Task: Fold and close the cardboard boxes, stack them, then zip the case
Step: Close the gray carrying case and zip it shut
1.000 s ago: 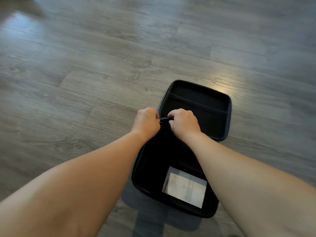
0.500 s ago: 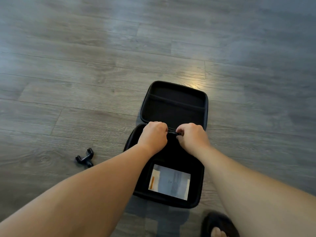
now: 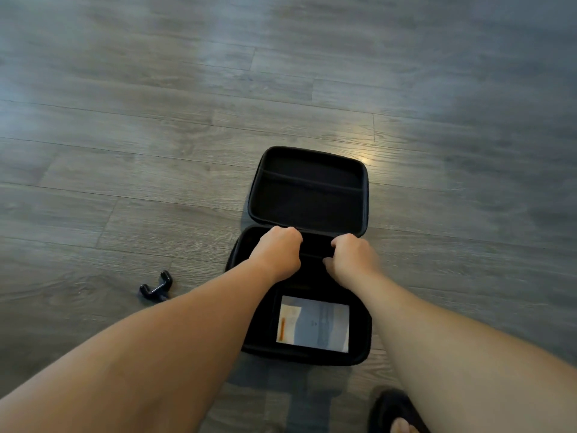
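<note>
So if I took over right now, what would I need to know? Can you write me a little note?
Left hand: fingers curled, at the far edge of the case's bottom half; what it holds is hidden.
Right hand: fingers curled at the same edge, blurred, grip unclear.
Black case lies open on the floor, lid flat behind the bottom half. A white paper lies inside, near you.
A small black forked piece lies on the floor, left of the case.
No cardboard boxes in view.
Left: close the lid and zip the case.
</note>
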A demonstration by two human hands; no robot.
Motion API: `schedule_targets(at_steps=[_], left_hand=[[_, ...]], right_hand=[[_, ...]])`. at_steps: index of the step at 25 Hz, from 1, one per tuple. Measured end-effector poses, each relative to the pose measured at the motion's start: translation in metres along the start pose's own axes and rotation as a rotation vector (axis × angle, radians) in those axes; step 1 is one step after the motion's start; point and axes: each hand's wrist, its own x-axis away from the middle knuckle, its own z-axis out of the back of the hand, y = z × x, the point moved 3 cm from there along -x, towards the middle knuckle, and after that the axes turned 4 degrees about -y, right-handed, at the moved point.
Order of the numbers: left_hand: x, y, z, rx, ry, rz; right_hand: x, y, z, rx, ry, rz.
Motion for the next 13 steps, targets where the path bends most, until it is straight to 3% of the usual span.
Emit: schedule_targets(at_steps=[5, 9, 13], left_hand=[[0.009, -0.044, 0.034, 0.140, 0.119, 0.134], [0.043, -0.095, 0.055, 0.238, 0.306, 0.248], [0.103, -0.164, 0.056, 0.184, 0.265, 0.481]], right_hand=[[-0.013, -0.057, 0.017, -0.023, -0.012, 0.182], [0.006, -0.139, 0.004, -0.037, -0.072, 0.466], [0.047, -0.232, -0.041, 0.103, -0.132, 0.747]])
